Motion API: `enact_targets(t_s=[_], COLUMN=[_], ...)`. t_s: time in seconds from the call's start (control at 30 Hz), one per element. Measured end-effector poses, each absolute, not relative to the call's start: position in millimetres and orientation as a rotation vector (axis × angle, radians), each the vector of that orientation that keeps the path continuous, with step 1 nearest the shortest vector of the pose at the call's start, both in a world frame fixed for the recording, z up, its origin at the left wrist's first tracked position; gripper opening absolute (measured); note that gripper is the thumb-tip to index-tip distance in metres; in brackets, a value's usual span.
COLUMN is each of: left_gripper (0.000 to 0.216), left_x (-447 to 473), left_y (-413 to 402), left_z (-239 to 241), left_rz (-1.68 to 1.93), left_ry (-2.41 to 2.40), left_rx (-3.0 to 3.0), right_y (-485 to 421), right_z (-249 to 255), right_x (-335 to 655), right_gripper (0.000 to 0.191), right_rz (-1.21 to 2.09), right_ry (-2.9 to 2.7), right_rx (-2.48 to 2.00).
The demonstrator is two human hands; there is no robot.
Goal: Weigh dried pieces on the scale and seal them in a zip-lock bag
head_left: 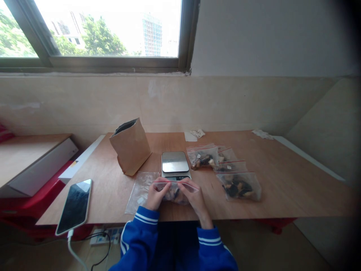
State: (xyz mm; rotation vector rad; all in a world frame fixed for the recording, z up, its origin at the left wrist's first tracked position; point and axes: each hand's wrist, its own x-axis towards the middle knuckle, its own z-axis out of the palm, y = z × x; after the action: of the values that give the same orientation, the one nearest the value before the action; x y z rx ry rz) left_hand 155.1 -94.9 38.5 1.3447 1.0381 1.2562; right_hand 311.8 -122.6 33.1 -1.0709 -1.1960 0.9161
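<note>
A plain packing workroom, shown by the plywood table [293, 184], digital scale [175, 162] and filled zip bags [239, 186] beneath a metal-framed window [107, 34].

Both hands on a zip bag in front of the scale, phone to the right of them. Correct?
No: the phone is to the left of the hands, not the right, as the head view shows. The rest holds: the left hand and right hand are on the zip bag in front of the scale.

Blue track-jacket sleeves [138, 237] with white stripes.
</note>
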Motion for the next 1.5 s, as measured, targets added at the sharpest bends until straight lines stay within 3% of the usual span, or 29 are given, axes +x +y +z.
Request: enact_targets(t_s=[0.43, 0.97, 1.17, 1.33, 1.5], left_gripper=[0.019, 0.021, 0.033, 0.046, 0.067], left_x=[155, 153, 152, 152, 148], left_y=[-97, -97, -97, -94, -91], left_z=[40, 38, 38, 32, 28], left_rz=[1.241, 1.291, 1.277, 1.281, 1.296], left_ry=[0.991, 1.082, 1.055, 0.99, 1.025], left_rx=[1.475, 1.346, 1.245, 1.024, 0.895], right_y=[-123, -123, -122, -123, -121], right_z=[38, 32, 32, 36, 30], right_x=[303, 294, 295, 300, 313], right_gripper=[0.014, 0.021, 0.029, 0.04, 0.045], right_rz=[0.95, 0.712, 0.706, 0.957, 0.762], right_ry=[-1.239, -1.164, -1.135, -1.137, -0.975], right_rx=[-1.016, -1.168, -1.205, -1.109, -1.27])
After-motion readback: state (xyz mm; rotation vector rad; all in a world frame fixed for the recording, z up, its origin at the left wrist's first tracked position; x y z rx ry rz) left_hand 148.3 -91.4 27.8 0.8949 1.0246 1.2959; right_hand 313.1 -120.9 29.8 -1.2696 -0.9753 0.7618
